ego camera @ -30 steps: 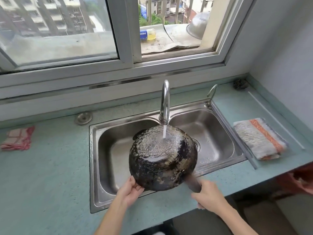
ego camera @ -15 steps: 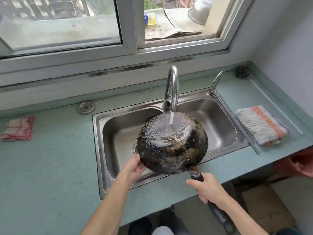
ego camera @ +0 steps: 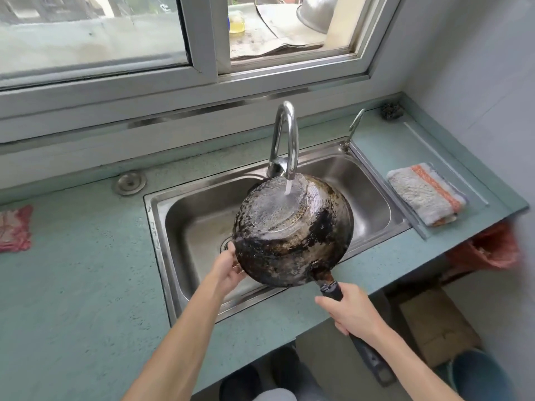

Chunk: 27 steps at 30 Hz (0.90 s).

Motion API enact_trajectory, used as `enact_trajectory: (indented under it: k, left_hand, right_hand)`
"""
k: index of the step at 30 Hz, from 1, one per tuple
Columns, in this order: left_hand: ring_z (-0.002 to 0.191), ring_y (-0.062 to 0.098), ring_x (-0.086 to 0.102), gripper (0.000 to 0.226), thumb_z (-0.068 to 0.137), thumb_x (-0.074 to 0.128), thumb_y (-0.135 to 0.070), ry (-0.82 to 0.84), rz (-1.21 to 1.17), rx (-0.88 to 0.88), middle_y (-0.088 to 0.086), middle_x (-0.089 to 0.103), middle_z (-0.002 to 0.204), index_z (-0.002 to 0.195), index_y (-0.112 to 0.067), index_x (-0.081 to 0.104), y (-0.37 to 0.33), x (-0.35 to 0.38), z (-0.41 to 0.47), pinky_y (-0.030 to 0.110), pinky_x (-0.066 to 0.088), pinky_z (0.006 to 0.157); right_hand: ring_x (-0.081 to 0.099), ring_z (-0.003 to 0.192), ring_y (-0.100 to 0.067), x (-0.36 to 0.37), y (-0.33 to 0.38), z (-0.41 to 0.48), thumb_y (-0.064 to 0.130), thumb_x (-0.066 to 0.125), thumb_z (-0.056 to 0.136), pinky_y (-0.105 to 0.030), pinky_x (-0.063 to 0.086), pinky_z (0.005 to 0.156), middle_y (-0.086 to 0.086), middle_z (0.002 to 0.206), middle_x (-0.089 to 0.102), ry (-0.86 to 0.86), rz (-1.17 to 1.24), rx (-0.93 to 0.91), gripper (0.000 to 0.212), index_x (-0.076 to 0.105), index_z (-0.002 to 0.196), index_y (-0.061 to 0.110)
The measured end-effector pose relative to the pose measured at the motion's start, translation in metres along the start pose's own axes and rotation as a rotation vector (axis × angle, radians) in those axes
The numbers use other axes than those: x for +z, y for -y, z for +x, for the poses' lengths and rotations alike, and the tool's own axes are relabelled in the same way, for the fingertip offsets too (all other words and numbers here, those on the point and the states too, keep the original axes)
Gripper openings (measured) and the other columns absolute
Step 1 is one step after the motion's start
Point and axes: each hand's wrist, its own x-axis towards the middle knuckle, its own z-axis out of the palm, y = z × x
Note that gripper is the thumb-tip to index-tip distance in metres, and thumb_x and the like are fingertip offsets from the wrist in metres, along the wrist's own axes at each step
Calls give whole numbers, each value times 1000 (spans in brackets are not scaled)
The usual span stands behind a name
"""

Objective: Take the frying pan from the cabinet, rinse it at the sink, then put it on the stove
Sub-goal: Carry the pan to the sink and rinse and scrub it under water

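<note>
The frying pan (ego camera: 292,233) is held upside down over the steel double sink (ego camera: 185,224), its blackened, scorched underside facing me. Water runs from the curved tap (ego camera: 285,134) onto the pan's bottom near its far edge. My left hand (ego camera: 228,266) grips the pan's rim on the left side. My right hand (ego camera: 351,309) is closed around the black handle (ego camera: 367,354), which points toward me past the counter's front edge. The pan's inside is hidden, and no stove is in sight.
A folded orange-and-white towel (ego camera: 425,193) lies on the counter to the right of the sink. A pink cloth (ego camera: 14,230) is at the far left. A round metal cap (ego camera: 129,182) sits behind the sink. A window runs along the back; a wall closes the right side.
The pan has tipped a little, its handle swinging further toward me. My head has moved closer and lower, so the sink fills more of the view. Both hands keep their hold.
</note>
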Motion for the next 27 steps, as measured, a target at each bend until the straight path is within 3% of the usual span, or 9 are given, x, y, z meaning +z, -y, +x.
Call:
enact_trajectory:
  k: [3, 9, 12, 17, 23, 27]
  left_hand:
    - [77, 19, 52, 44, 99, 44, -51, 62, 51, -23, 6, 57, 85, 93, -12, 62, -2, 0, -5, 35, 52, 72]
    - [79, 16, 57, 47, 95, 52, -53, 137, 65, -21, 3, 61, 92, 108, -10, 63, -5, -1, -8, 34, 50, 70]
    - [78, 16, 56, 46, 94, 53, -53, 142, 62, -25, 2, 59, 89, 109, -11, 62, -7, -3, -9, 33, 49, 68]
    - [67, 17, 50, 41, 96, 51, -51, 106, 48, -24, 3, 54, 76, 82, -14, 60, -12, -10, -13, 33, 46, 62]
    - [58, 16, 53, 41, 102, 45, -38, 70, -7, -26, 0, 58, 55, 72, -14, 56, -6, -27, -16, 34, 48, 67]
    - [88, 21, 60, 31, 105, 37, -24, 37, -67, 28, 8, 64, 91, 93, -11, 62, -9, -48, -15, 39, 51, 80]
  right_hand:
    - [45, 34, -20, 8, -1, -8, 28, 65, 89, -29, 36, 44, -3, 46, 46, -43, 23, 6, 31, 46, 70, 13]
    - [48, 33, -18, 19, -3, -17, 27, 66, 90, -28, 39, 43, -6, 44, 50, -121, -2, 36, 40, 46, 73, -3]
    - [49, 32, -19, 22, -7, -18, 28, 67, 88, -28, 39, 45, -5, 41, 50, -151, -11, 45, 37, 44, 67, 8]
    - [45, 32, -21, 32, -11, -20, 20, 68, 85, -25, 33, 41, 0, 43, 44, -187, 13, 84, 37, 39, 63, 12]
    - [46, 32, -19, 37, -16, -27, 22, 68, 84, -26, 37, 44, 0, 41, 47, -164, 10, 101, 32, 45, 64, 12]
    - [48, 33, -21, 37, -13, -22, 18, 64, 83, -27, 40, 47, -4, 40, 48, -114, 12, 103, 30, 43, 63, 12]
